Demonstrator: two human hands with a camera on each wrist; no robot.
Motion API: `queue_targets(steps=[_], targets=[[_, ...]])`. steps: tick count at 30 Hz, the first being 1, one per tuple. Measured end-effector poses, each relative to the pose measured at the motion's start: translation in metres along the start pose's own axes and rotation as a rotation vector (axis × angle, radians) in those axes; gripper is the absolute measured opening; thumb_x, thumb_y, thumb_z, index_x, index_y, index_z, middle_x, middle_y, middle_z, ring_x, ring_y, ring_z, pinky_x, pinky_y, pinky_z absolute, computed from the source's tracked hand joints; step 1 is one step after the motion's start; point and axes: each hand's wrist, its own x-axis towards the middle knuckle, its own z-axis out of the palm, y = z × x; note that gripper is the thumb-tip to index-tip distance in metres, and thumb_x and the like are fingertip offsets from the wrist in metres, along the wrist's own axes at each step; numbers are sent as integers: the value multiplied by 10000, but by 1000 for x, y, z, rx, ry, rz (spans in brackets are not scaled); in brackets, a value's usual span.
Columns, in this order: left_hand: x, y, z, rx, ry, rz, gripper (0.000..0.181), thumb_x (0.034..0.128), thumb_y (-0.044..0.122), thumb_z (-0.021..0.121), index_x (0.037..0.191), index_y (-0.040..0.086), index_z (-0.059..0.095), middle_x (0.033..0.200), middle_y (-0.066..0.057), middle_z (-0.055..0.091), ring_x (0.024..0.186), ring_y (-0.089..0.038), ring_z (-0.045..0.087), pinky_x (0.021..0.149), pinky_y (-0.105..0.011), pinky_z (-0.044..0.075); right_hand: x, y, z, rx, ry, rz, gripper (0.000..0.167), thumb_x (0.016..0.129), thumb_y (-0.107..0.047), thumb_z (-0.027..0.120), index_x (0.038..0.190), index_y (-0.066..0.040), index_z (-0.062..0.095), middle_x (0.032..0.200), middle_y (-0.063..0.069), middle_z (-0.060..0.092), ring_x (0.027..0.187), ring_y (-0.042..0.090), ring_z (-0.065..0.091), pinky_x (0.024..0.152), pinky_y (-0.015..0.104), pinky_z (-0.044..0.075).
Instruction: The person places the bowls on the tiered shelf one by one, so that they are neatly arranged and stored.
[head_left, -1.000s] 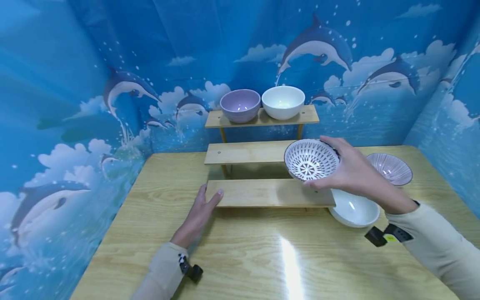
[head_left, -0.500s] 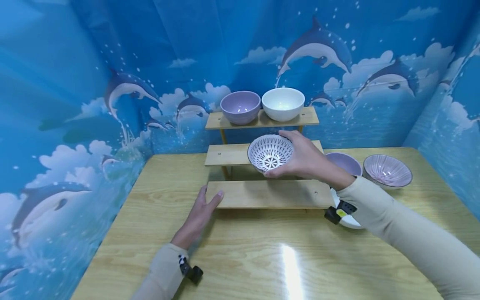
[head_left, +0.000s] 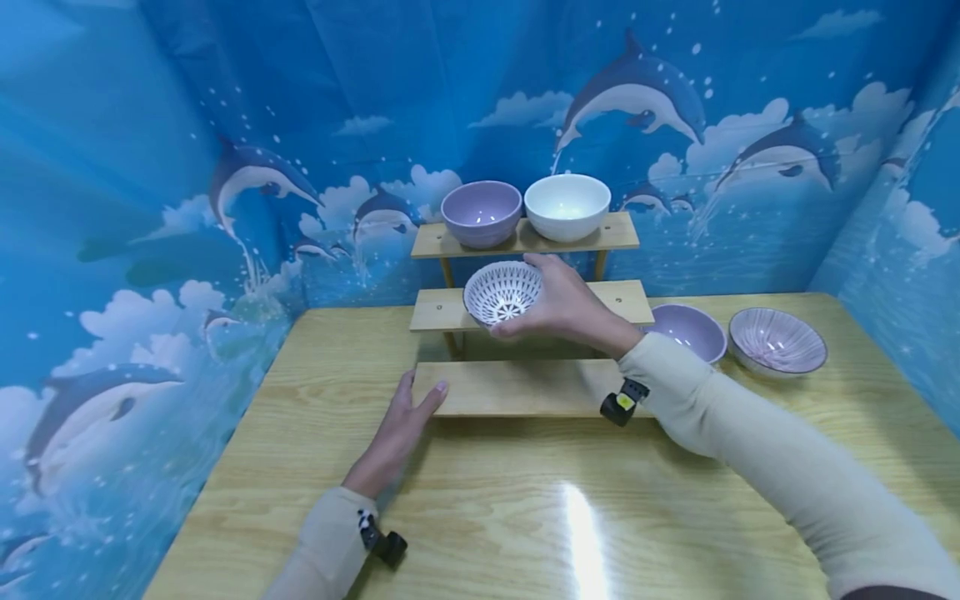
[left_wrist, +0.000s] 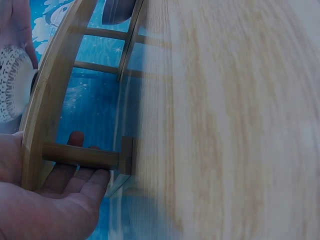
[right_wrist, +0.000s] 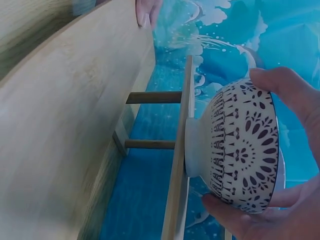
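From here I see the right hand (right_wrist: pixel 295 210) gripping a white bowl (right_wrist: pixel 245 150) with dark petal-like patterns, fingers on either side, its mouth turned away to the right. The bowl's plain foot sits right at a narrow shelf board (right_wrist: pixel 175 187); whether they touch, I can't tell. Two wooden rods (right_wrist: pixel 155 97) run from that board towards a wide board (right_wrist: pixel 100 75) on the left, where the left hand's fingertips (right_wrist: pixel 145 11) rest on the far end. Behind hangs a blue backdrop (right_wrist: pixel 295 40) with white splashes.
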Motion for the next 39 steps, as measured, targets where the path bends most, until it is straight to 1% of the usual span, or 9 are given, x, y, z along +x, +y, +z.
queue_targets(steps=[7, 13, 20, 23, 27, 29, 32, 34, 39], targets=[[0, 0, 0, -3, -2, 1, 1006, 942, 662, 555, 1639, 160, 32, 1697, -140, -9, 1541, -379, -7, 1213, -623, 28, 12, -1, 6, 39, 31, -7, 1233, 617, -454, 956, 1563, -3, 307, 1480, 185, 473, 1311, 341, 495, 1111, 513, 428], [1, -1, 0, -3, 4, -6, 1013, 938, 665, 560, 1639, 158, 33, 1698, -137, -7, 1542, -375, -6, 1215, -617, 28, 19, -4, 13, 94, 36, -20, 1209, 627, -419, 962, 1560, -9, 312, 1431, 164, 513, 1272, 316, 524, 1090, 493, 451], [1, -4, 1, -3, 0, 6, 1028, 935, 671, 560, 1639, 151, 21, 1696, -141, -24, 1538, -391, -8, 1208, -633, 30, 22, -3, 17, 115, 35, -44, 1222, 640, -446, 951, 1564, 4, 291, 1445, 163, 497, 1277, 308, 522, 1100, 488, 443], [0, -4, 1, -3, 2, 3, 1032, 930, 674, 565, 1639, 155, 25, 1697, -136, -19, 1539, -388, -2, 1208, -632, 35, 20, -2, 15, 126, 29, -55, 1239, 639, -461, 955, 1580, -30, 275, 1466, 145, 485, 1296, 297, 513, 1107, 487, 436], [1, -2, 1, 7, 4, 1, 1038, 925, 685, 561, 1640, 159, 22, 1697, -135, -17, 1539, -388, 2, 1208, -631, 37, 15, 0, 11, 140, 26, -69, 1241, 632, -466, 962, 1589, -68, 279, 1482, 119, 484, 1325, 279, 499, 1123, 487, 419], [1, -1, 1, 8, 3, 2, 1038, 927, 684, 560, 1640, 159, 17, 1697, -135, -17, 1539, -387, 0, 1210, -628, 35, 10, 0, 7, 128, 18, -56, 1265, 635, -480, 956, 1596, -54, 253, 1544, 136, 426, 1373, 303, 462, 1132, 500, 410], [1, 0, 1, 8, 4, 2, 1044, 926, 686, 558, 1640, 158, 10, 1697, -138, -18, 1539, -387, -2, 1210, -627, 32, 1, 1, -2, 101, 1, -15, 1296, 645, -501, 944, 1607, -40, 208, 1626, 149, 306, 1425, 350, 403, 1126, 529, 411], [1, 0, 1, 5, 4, 3, 1050, 924, 686, 563, 1639, 155, 8, 1697, -138, -20, 1539, -387, -4, 1210, -626, 31, -6, 2, -9, 82, -10, 8, 1294, 651, -497, 942, 1609, -39, 201, 1651, 154, 248, 1438, 377, 381, 1112, 548, 421], [1, -2, 0, 2, -2, -16, 1063, 911, 703, 565, 1641, 169, 6, 1698, -127, -34, 1537, -394, -12, 1204, -641, 33, -29, 8, -29, 56, -2, 21, 1238, 649, -480, 948, 1594, -59, 267, 1624, 155, 308, 1429, 370, 386, 1094, 588, 421]])
